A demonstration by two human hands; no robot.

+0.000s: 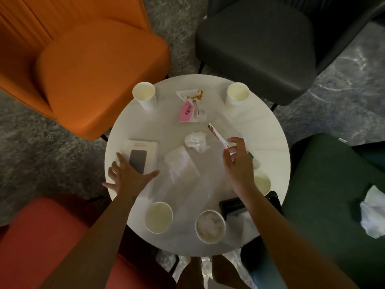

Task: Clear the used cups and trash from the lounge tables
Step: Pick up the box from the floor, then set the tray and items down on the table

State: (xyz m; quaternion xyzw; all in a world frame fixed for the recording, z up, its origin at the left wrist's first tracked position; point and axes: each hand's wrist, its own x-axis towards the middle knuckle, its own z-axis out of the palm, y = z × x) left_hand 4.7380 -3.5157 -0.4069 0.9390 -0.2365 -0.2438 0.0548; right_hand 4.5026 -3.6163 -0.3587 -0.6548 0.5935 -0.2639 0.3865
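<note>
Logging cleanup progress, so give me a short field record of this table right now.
surface: round white table
cups: five paper cups; tissue-filled cup nearest
left hand: spread open over white box
right hand: pinches stick packet
loose trash: crumpled tissue, pink wrapper
elsewhere: loose tissue on green chair

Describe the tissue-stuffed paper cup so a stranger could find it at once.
Find the round white table and go to its near edge, by the person. Two paper cups stand there side by side; take the right cup, next to the black object. Its left neighbour is empty, while this one is stuffed with crumpled white tissue.
</note>
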